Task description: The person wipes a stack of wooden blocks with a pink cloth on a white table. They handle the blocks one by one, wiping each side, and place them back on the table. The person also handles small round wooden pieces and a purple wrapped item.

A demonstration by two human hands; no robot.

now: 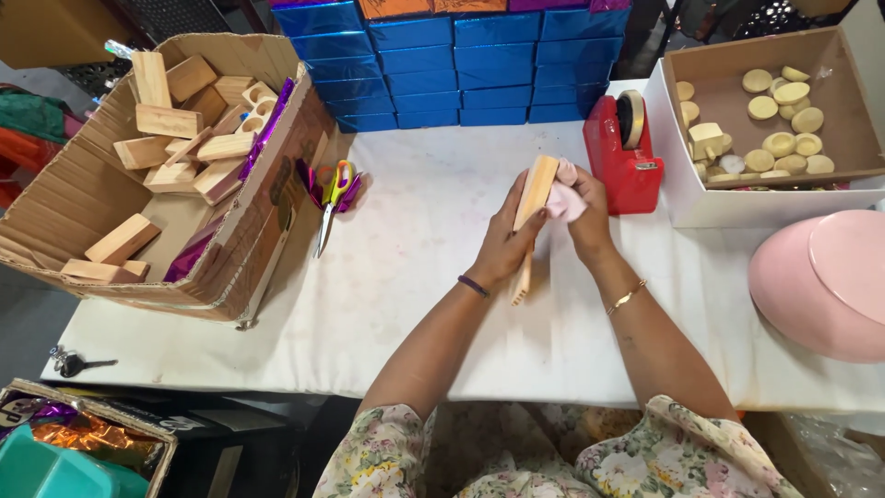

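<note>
My left hand (505, 244) grips a long pale wooden piece (531, 217), held nearly upright over the white table (406, 277). My right hand (583, 207) presses a small pink cloth (564, 195) against the top of the wood. Both hands meet just in front of a red tape dispenser (622, 152).
A cardboard box (92, 203) of several wooden blocks sits at the left, with scissors (334, 203) beside it. Stacked blue boxes (461, 65) line the back. A white box (784, 120) of round pale pieces stands at the right, above pink round lids (820, 281). Keys (74, 364) lie near the left edge.
</note>
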